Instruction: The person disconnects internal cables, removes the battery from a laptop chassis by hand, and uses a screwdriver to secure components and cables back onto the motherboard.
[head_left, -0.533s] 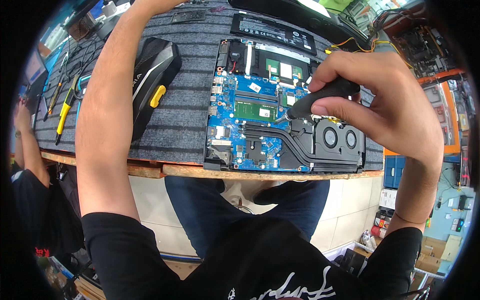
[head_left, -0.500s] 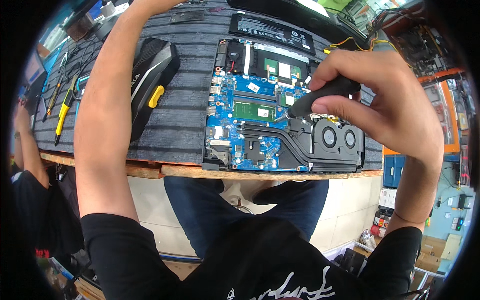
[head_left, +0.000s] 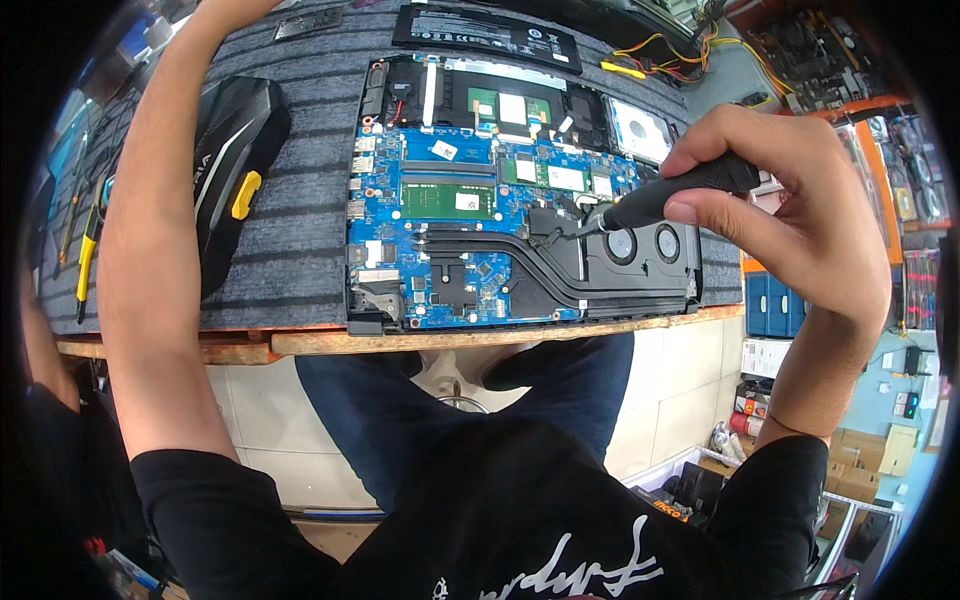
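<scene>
Over the laptop [head_left: 520, 210], right hand [head_left: 790, 215] clamps a screwdriver [head_left: 665, 195], tip beside the fans [head_left: 640, 243]; left hand is out of frame beyond the case [head_left: 230, 170]

Wooden-edged bench [head_left: 300, 345] under a grey ribbed mat [head_left: 300, 250], on which lie an opened laptop chassis [head_left: 520, 230], a black case with yellow latch [head_left: 235, 165], and a flat black battery [head_left: 490, 28].
</scene>
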